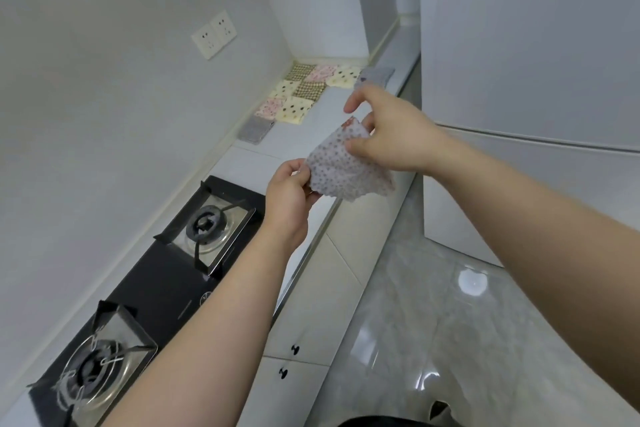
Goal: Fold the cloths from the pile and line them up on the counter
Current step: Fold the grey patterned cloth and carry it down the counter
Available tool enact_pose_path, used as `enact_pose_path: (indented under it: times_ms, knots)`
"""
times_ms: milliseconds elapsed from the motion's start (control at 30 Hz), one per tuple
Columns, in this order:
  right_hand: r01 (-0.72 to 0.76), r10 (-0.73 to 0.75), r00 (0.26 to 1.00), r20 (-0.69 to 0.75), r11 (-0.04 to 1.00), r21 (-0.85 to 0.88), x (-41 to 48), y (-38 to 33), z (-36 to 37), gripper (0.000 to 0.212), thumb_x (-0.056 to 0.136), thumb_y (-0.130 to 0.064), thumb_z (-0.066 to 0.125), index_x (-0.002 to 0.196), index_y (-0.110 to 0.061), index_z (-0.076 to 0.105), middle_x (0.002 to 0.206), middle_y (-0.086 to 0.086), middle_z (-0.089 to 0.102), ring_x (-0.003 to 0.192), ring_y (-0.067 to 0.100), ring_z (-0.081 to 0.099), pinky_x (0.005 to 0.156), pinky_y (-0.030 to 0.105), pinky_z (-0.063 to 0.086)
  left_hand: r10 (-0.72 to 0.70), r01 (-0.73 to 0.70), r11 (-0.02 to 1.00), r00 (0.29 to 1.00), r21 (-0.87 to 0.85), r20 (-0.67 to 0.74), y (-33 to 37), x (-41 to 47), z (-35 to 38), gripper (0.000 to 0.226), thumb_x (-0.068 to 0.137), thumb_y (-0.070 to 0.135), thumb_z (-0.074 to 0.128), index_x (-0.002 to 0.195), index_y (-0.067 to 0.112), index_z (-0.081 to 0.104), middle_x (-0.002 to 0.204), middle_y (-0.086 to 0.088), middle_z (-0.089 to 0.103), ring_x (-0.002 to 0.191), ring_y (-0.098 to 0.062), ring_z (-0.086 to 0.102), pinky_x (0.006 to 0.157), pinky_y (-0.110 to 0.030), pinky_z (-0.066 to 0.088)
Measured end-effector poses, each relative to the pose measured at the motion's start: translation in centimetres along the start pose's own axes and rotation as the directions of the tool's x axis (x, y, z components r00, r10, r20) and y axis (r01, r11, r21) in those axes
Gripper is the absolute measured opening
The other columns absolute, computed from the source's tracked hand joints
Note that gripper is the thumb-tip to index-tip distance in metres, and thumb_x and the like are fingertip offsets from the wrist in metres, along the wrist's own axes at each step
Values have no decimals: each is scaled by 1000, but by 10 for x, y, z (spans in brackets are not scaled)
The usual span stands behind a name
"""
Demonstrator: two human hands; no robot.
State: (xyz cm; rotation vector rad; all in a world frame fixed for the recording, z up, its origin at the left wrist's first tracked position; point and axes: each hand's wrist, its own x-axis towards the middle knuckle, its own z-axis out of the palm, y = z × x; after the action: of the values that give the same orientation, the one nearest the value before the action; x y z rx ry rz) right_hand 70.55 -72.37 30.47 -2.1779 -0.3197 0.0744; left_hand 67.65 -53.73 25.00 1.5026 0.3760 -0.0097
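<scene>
Right hand (391,135) partly over spotted cloth (346,172)

No writing is legible; the faint marks on the black hob (157,279) are too small to read.

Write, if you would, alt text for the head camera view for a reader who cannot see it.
A person's left hand and right hand hold a white dotted cloth in the air above a kitchen counter. Folded patterned cloths lie in rows at its far end; a black gas hob sits nearer.
</scene>
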Motion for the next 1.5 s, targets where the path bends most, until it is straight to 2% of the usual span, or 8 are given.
enact_pose_path:
  times_ms: [133, 400, 667, 833, 1133, 1300, 1400, 1500]
  knots:
    - [-264, 301, 953, -12, 854, 449, 20, 25, 6, 21, 82, -19, 80, 100, -10, 72, 90, 2, 72, 87, 19, 72, 68, 29, 59, -52, 51, 995, 998, -90, -20, -5, 21, 22, 22, 104, 11, 45, 117, -1, 58, 112, -15, 68, 97, -24, 65, 82, -32, 57]
    - [56, -90, 966, -241, 988, -145, 88, 50, 33, 28, 105, -44, 36, 118, -27, 54, 94, -2, 62, 84, 21, 55, 69, 38, 47, -271, 260, 873, 962, -414, 32, -17, 96, 46, 33, 105, 23, 48, 125, 0, 59, 116, -15, 69, 109, -26, 68, 95, -38, 56]
    - [-59, 0, 977, -213, 960, -275, 235, 120, 69, 35, 106, -50, 24, 114, -21, 41, 80, 3, 60, 68, 27, 58, 58, 38, 50, -32, 19, 999, 929, -40, -370, -38, 267, 75, 25, 103, 32, 36, 108, 13, 50, 102, -1, 57, 89, -20, 59, 65, -33, 53]
    - [-266, 257, 964, -68, 945, -193, 359, 186, 99, 25, 107, -34, 30, 106, -14, 45, 89, 11, 60, 73, 28, 59, 67, 46, 56, -11, 121, 970, 887, 209, -462, -59, 389, 87, 20, 106, 27, 34, 110, 14, 50, 85, 11, 51, 74, -1, 50, 51, -11, 38]
    - [-314, 350, 934, 70, 899, -305, 523, 263, 138, 39, 106, -47, 32, 95, -13, 49, 78, 5, 55, 76, 28, 57, 63, 37, 44, -234, 377, 905, 830, 199, -506, -82, 541, 90, 30, 107, 34, 32, 116, 13, 52, 90, 3, 51, 80, -17, 53, 63, -24, 45]
    - [-245, 215, 969, -119, 829, -503, 591, 265, 139, 42, 103, -44, 41, 134, -17, 49, 124, 11, 56, 113, 31, 54, 87, 43, 47, -172, 321, 838, 922, 440, -346, -78, 581, 57, 38, 103, 29, 47, 136, 10, 44, 98, 6, 59, 92, -18, 63, 73, -30, 51]
    - [-83, 91, 996, -16, 818, -570, 585, 274, 155, 28, 98, -25, 50, 121, -13, 61, 118, 12, 56, 104, 32, 55, 82, 44, 48, 130, 4, 631, 985, 776, -111, -85, 574, 41, 39, 100, 13, 49, 138, 16, 46, 125, 2, 52, 109, -14, 54, 86, -27, 42]
    - [8, 68, 993, 98, 780, -626, 564, 283, 174, 21, 91, -18, 58, 105, -8, 69, 106, 13, 63, 97, 34, 57, 74, 40, 44, 118, -269, 454, 963, 850, 242, -103, 576, 40, 52, 94, 0, 49, 143, 15, 47, 149, 1, 40, 128, -21, 50, 99, -36, 47]
